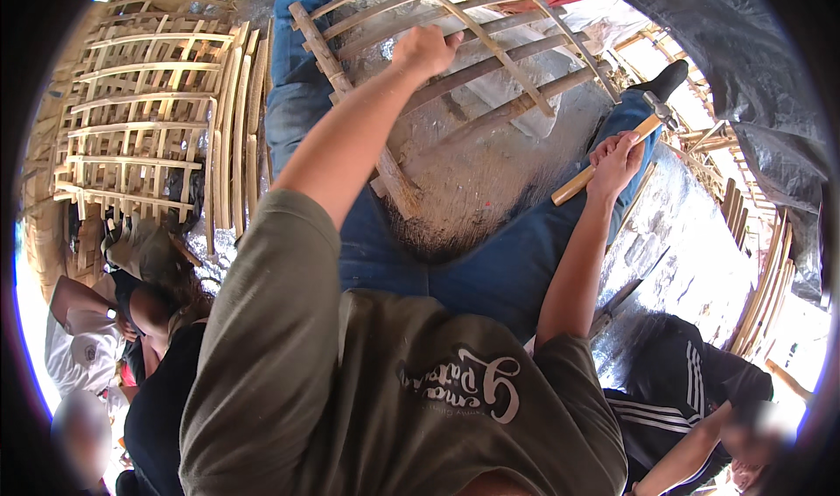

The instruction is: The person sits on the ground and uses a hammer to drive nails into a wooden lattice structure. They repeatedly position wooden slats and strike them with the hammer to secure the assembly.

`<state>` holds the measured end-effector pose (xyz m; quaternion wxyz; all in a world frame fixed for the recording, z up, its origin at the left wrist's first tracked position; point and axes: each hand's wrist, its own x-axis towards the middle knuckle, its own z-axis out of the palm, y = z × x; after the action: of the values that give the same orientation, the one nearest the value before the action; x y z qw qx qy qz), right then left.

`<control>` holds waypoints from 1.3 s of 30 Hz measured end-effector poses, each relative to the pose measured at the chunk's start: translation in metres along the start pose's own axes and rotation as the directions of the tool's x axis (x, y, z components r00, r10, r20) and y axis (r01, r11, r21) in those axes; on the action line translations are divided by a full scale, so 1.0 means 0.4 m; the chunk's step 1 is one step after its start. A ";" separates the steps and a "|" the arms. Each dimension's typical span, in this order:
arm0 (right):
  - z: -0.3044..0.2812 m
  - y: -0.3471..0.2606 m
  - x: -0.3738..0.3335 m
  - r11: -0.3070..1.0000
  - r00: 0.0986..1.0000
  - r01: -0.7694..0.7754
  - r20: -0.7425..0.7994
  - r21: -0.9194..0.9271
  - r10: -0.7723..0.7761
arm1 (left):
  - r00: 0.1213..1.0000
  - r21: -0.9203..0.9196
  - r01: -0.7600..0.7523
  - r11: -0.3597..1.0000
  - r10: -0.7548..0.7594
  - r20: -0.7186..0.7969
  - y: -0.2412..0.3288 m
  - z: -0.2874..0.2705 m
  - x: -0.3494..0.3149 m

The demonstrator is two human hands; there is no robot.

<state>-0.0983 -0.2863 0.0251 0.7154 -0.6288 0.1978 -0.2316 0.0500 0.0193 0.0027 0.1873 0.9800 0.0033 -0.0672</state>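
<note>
My left hand (426, 52) is closed around a bamboo slat of a frame, thumb pointing right; its fingertips are hidden. The bamboo frame (516, 78) leans across the space between my legs, with spaced slats crossed by thinner strips. A thick bamboo pole (322, 52) forms its left side, running down toward my lap. My right hand (616, 164) grips a hammer (573, 185) midway along its light wooden handle. The hammer's metal head (661, 111) points up and away, above my right shin. That hand is apart from the frame.
Finished-looking bamboo lattices (140, 102) stand stacked at the left, beside long upright strips (238, 137). A dark tarp (779, 129) hangs at the right. One person (674, 400) sits close at the right, others (166, 356) at the left. A long dark blade-like tool (626, 293) lies right of my hip.
</note>
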 end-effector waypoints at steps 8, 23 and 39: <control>-0.004 0.012 0.009 1.000 1.000 -0.005 0.029 -0.020 0.005 | 0.949 -0.301 -0.066 0.951 0.153 0.274 -0.076 -0.039 0.011; 0.046 -0.084 -0.020 0.951 0.972 0.067 0.237 -0.302 0.006 | 0.887 -0.419 0.015 0.908 0.182 0.425 -0.110 -0.006 0.007; 0.011 -0.198 -0.121 -0.132 0.597 0.803 0.782 -0.582 0.179 | 0.898 -0.354 0.016 0.935 0.142 0.416 -0.072 -0.051 -0.003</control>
<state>-0.1420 -0.2628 0.1039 -0.0356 -0.9868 -0.1553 0.0296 0.0504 0.0534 0.0112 0.3558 0.8908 -0.0588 -0.2764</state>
